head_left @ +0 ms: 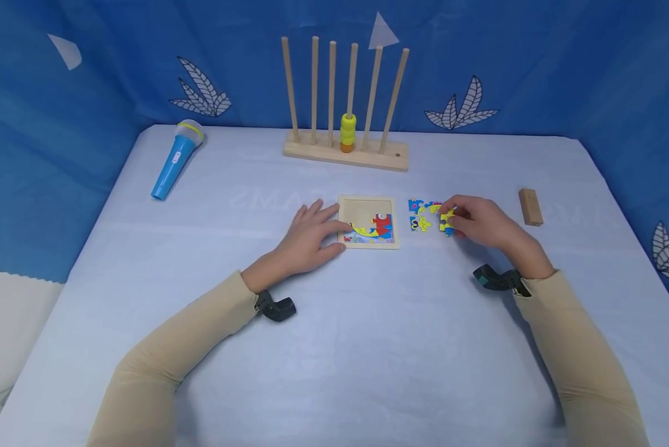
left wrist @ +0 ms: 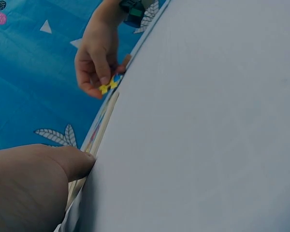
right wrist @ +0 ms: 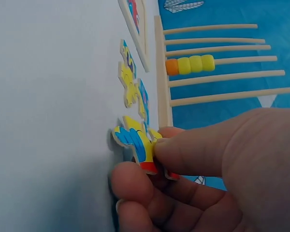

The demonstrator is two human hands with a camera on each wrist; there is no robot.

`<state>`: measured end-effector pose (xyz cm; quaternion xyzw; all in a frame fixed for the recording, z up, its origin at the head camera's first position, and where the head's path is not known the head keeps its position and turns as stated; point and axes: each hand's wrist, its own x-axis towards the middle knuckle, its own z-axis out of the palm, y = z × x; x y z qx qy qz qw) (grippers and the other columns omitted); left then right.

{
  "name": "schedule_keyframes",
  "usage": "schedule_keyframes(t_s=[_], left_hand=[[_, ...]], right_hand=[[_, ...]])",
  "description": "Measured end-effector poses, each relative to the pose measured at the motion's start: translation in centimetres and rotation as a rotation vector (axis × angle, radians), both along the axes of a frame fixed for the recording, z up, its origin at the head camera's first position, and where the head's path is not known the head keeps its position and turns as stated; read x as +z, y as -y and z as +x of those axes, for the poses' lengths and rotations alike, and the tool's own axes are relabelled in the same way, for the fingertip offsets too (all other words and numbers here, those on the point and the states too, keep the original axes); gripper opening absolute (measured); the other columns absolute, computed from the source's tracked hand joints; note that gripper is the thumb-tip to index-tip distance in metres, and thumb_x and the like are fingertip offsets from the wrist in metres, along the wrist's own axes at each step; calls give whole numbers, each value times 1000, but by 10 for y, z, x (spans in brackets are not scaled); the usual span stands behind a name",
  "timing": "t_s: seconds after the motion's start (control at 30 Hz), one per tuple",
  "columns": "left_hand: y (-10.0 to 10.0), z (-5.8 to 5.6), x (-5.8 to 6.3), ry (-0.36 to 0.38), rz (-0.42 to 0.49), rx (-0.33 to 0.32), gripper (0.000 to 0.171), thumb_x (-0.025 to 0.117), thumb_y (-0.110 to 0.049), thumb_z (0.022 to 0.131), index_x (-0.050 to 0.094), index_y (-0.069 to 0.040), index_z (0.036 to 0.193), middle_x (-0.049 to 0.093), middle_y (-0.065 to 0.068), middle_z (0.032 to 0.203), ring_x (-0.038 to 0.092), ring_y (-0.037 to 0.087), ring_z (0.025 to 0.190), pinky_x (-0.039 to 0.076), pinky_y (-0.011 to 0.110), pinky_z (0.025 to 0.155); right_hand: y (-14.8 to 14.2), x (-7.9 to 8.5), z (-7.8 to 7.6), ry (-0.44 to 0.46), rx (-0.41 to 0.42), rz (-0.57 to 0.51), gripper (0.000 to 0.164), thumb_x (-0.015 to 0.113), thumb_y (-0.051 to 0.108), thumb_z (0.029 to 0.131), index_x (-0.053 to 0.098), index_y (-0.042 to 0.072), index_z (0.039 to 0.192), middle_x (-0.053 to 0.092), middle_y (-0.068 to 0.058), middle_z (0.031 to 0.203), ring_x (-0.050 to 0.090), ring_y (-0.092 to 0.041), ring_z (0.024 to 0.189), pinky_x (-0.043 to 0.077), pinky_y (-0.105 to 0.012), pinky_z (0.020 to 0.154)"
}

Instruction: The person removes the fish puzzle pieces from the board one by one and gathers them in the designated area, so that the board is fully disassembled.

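A square wooden puzzle tray (head_left: pixel 369 246) lies in the middle of the table. Along its bottom and right side sit fitted pieces, among them a red one (head_left: pixel 382 225). My left hand (head_left: pixel 306 241), fingers spread, rests at the tray's left side, its index finger reaching over the rim. To the right, my right hand (head_left: pixel 482 222) pinches a yellow and blue puzzle piece (right wrist: pixel 140 145) with a red edge between thumb and fingers, tilted up from the table. Several loose pieces lie between that hand and the tray, including a yellow one (right wrist: pixel 127 82).
Behind the tray stands a wooden peg rack (head_left: pixel 345 158), with yellow and orange beads (head_left: pixel 348 131) on one peg. A blue toy microphone (head_left: pixel 174 164) lies at the back left. Off to the right is a wooden block (head_left: pixel 530 207). Blue cloth hangs behind the table.
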<state>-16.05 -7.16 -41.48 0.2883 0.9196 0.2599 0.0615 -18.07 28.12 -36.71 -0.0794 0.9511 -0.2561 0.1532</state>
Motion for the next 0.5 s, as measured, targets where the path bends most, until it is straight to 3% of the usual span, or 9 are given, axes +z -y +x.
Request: schedule_keyframes(t_s=[0.5], left_hand=[[0, -2, 3, -3, -5, -6, 40, 64, -32, 97, 67, -20, 136, 39, 16, 163, 19, 46, 156, 10, 68, 124]], right_hand=[[9, -6, 1, -45, -38, 12, 29, 58, 11, 100, 61, 5, 128, 62, -19, 100, 55, -26, 79, 47, -32, 65]])
